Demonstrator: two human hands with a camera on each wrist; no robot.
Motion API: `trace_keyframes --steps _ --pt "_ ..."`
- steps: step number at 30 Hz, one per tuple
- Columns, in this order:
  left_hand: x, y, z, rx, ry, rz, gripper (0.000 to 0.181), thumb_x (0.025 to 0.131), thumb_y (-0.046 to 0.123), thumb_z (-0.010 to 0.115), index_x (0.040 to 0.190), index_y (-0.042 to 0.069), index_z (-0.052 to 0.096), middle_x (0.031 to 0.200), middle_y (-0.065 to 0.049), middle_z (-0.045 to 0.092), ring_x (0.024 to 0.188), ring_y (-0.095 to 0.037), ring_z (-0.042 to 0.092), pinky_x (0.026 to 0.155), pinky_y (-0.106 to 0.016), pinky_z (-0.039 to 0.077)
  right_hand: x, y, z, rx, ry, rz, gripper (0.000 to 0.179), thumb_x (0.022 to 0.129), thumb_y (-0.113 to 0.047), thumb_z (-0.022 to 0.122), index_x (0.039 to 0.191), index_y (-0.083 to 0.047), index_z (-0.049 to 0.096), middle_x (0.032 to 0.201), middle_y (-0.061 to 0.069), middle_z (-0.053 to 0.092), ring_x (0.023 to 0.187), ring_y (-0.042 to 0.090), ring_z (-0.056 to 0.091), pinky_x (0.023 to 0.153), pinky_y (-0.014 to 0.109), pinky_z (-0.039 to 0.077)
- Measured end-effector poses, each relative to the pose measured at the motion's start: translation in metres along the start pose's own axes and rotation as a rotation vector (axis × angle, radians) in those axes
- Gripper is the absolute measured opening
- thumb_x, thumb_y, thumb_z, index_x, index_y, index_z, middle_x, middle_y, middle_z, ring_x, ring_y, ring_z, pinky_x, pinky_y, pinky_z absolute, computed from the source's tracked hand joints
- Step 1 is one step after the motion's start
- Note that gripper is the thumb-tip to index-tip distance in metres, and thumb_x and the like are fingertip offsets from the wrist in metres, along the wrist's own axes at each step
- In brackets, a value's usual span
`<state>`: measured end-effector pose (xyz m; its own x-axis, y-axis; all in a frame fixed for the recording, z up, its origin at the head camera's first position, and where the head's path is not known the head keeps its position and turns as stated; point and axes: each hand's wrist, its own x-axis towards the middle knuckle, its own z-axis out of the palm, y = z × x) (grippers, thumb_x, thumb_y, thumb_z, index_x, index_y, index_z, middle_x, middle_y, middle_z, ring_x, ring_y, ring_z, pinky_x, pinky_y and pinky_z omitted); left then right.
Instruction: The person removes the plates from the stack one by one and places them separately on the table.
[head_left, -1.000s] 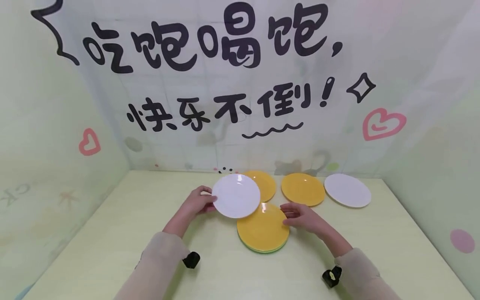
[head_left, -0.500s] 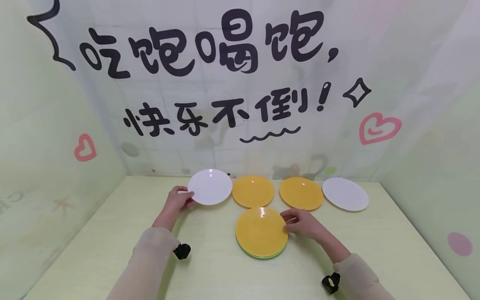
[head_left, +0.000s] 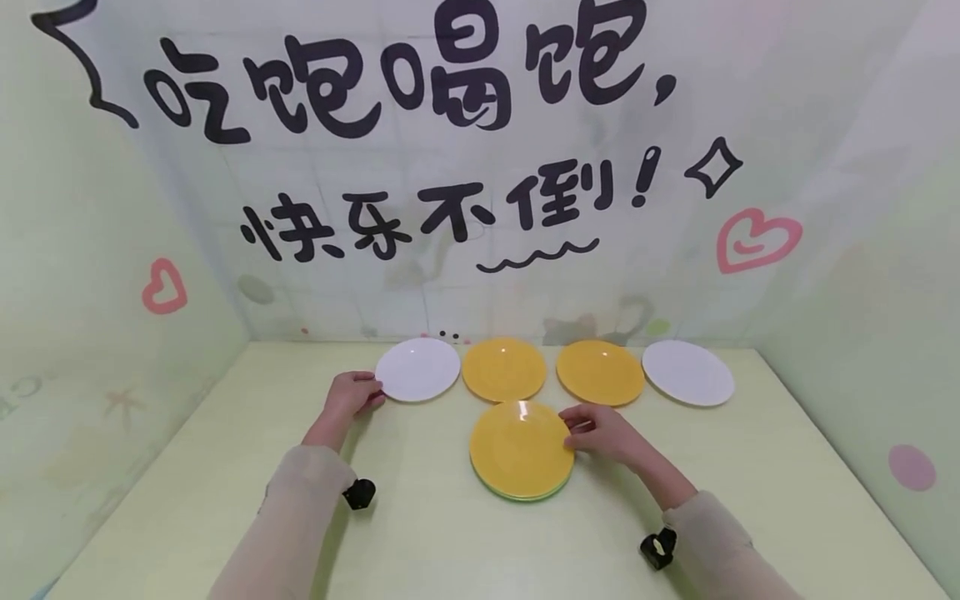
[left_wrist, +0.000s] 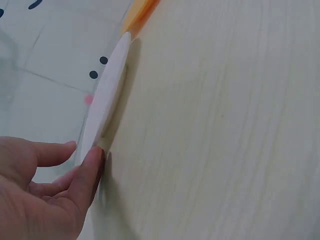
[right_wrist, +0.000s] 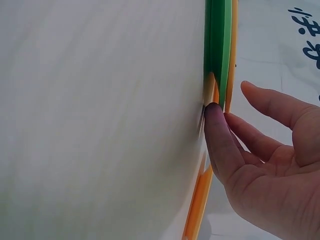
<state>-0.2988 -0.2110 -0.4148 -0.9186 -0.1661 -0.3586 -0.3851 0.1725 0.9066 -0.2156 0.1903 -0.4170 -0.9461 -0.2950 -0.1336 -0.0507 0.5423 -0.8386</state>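
Observation:
A white plate (head_left: pixel 417 369) lies at the left end of the back row, flat on the table. My left hand (head_left: pixel 354 394) is at its left rim. In the left wrist view the fingertips (left_wrist: pixel 96 155) touch the plate's edge while the thumb stands off it. In front of the row is a stack with a yellow plate (head_left: pixel 521 450) on top and green plates (right_wrist: pixel 219 50) beneath. At the right rim of that stack is my right hand (head_left: pixel 603 432), its fingers (right_wrist: pixel 217 135) against the edge and its thumb raised clear.
Two yellow plates, a left one (head_left: pixel 504 369) and a right one (head_left: pixel 600 372), continue the back row. Another white plate (head_left: pixel 687 372) ends it at the right. A printed wall sheet (head_left: pixel 420 283) stands close behind the row, on the pale table (head_left: pixel 480 554).
My left hand has carried the white plate left from above the yellow plates and set it down at the row's left end; its thumb is now off it. The right hand has stayed by the stack.

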Motion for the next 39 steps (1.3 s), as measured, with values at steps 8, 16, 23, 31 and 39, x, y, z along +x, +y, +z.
trace_keyframes --steps 8,16,23,31,39 --pt "-0.023 0.017 0.008 0.335 0.017 0.220 0.057 0.096 0.010 0.061 0.145 -0.009 0.039 0.148 -0.030 0.044 0.126 -0.037 0.057 0.103 -0.039 0.055 0.005 -0.003 -0.007 -0.023 0.011 0.016 0.042 0.088 -0.007 0.072 0.126 0.008 0.061 0.117 0.020 0.068 0.102 0.022 0.064 0.079 0.023 0.055" --pt "-0.060 0.009 0.060 0.299 -0.226 0.246 0.042 0.093 0.016 0.070 0.125 -0.008 0.056 0.116 -0.024 0.065 0.092 -0.028 0.070 0.080 -0.032 0.064 0.003 -0.004 -0.004 0.009 0.000 0.048 0.042 0.090 -0.010 0.071 0.127 0.007 0.061 0.118 0.020 0.068 0.099 0.019 0.063 0.077 0.019 0.054" --pt "-0.081 -0.002 0.101 0.469 -0.328 0.259 0.036 0.082 0.017 0.081 0.108 0.000 0.062 0.092 -0.008 0.065 0.069 -0.011 0.065 0.063 -0.024 0.061 0.003 -0.004 -0.002 0.028 0.005 0.076 0.044 0.090 -0.010 0.070 0.129 0.007 0.060 0.119 0.020 0.066 0.092 0.016 0.061 0.072 0.022 0.055" --pt "-0.084 -0.005 0.109 0.561 -0.311 0.272 0.025 0.084 0.013 0.079 0.099 0.002 0.062 0.080 -0.005 0.064 0.059 -0.010 0.060 0.053 -0.018 0.053 0.001 -0.002 0.001 0.062 0.001 0.104 0.042 0.093 -0.011 0.066 0.130 0.007 0.059 0.118 0.020 0.066 0.087 0.012 0.060 0.072 0.023 0.056" --pt "-0.077 -0.003 0.097 0.429 -0.290 0.218 0.016 0.092 0.006 0.067 0.105 -0.001 0.061 0.090 -0.012 0.072 0.061 -0.010 0.065 0.057 -0.022 0.059 -0.005 -0.004 0.003 0.092 -0.012 0.075 0.042 0.095 -0.009 0.064 0.131 0.010 0.057 0.120 0.023 0.065 0.094 0.014 0.062 0.079 0.024 0.057"
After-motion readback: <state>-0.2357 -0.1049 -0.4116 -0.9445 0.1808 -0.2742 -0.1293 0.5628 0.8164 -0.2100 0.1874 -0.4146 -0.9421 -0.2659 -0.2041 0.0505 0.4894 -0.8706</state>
